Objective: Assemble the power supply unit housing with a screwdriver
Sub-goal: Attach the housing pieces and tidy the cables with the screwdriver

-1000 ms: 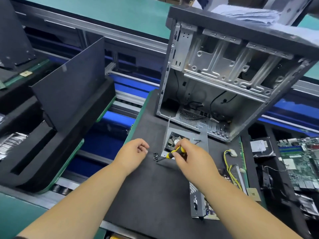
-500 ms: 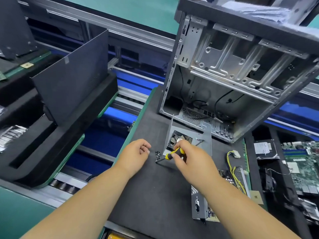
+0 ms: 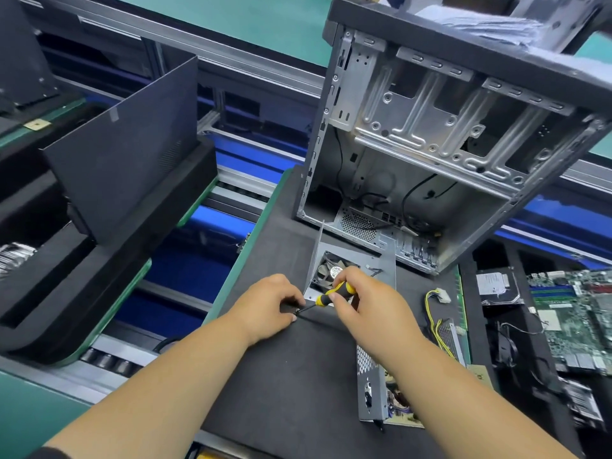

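A grey metal housing cover with a fan [image 3: 351,270] lies on the black mat [image 3: 298,376]. My right hand [image 3: 367,303] grips a yellow-and-black screwdriver [image 3: 331,294] whose tip points left toward my left hand [image 3: 268,306]. The left fingertips pinch something small and dark, seemingly a screw [image 3: 297,310], right at the screwdriver's tip. The open power supply body [image 3: 374,392] with yellow wires [image 3: 437,323] lies at the mat's right, partly hidden by my right forearm.
An open computer case [image 3: 430,154] stands tilted behind the cover. To the right lie a hard drive [image 3: 496,286] and a green motherboard [image 3: 576,313]. Black foam trays [image 3: 82,260] and a dark panel [image 3: 126,154] stand at the left beyond a roller conveyor [image 3: 109,359].
My left hand moved right onto the spot where the small screws lay and closed its fingertips at the screwdriver tip. The right hand stayed over the fan cover with the screwdriver.
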The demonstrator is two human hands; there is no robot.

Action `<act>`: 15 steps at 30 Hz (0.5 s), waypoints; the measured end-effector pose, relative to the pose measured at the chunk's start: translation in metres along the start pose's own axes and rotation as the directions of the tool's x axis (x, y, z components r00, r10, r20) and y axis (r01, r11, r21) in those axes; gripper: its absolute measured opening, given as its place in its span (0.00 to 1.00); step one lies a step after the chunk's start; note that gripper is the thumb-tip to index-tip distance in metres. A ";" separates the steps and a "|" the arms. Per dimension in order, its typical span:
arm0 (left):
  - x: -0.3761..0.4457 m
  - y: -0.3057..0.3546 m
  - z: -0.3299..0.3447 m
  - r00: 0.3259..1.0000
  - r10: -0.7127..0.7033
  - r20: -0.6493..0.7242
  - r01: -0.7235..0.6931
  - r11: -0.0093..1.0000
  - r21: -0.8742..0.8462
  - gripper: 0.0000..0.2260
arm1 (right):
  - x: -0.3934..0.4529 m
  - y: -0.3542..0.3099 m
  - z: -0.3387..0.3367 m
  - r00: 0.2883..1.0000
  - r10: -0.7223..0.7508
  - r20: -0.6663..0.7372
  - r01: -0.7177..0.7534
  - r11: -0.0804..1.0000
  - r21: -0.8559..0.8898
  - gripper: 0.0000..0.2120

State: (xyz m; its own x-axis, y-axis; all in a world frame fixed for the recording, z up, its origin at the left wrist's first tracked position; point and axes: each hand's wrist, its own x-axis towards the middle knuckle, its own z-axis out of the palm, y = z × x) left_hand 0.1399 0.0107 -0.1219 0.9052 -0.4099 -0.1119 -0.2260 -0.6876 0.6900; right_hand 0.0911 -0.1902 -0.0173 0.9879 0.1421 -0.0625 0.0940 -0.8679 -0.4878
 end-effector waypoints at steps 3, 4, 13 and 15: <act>0.003 0.000 0.004 0.999 0.004 -0.044 -0.002 1.000 0.025 0.09 | 0.002 0.001 -0.002 1.000 -0.006 -0.020 0.006 1.000 0.000 0.06; 0.004 0.000 0.005 0.999 0.007 -0.053 -0.005 0.999 0.034 0.08 | 0.002 0.001 -0.004 1.000 -0.008 -0.025 0.008 1.000 0.003 0.07; 0.013 0.003 0.006 0.985 -0.082 -0.154 0.077 0.996 -0.042 0.10 | 0.002 0.003 -0.021 0.999 -0.002 -0.054 0.003 1.000 0.020 0.03; 0.012 0.005 0.004 0.977 -0.105 -0.186 0.081 0.988 -0.134 0.10 | 0.001 0.004 -0.028 0.996 -0.006 -0.084 0.011 0.998 0.063 0.03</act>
State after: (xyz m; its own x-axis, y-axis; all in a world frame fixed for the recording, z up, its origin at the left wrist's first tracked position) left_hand 0.1480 0.0005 -0.1223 0.9749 -0.2170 -0.0491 -0.1020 -0.6322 0.7681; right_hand 0.0963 -0.2071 0.0051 0.9942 0.1070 0.0137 0.0973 -0.8346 -0.5422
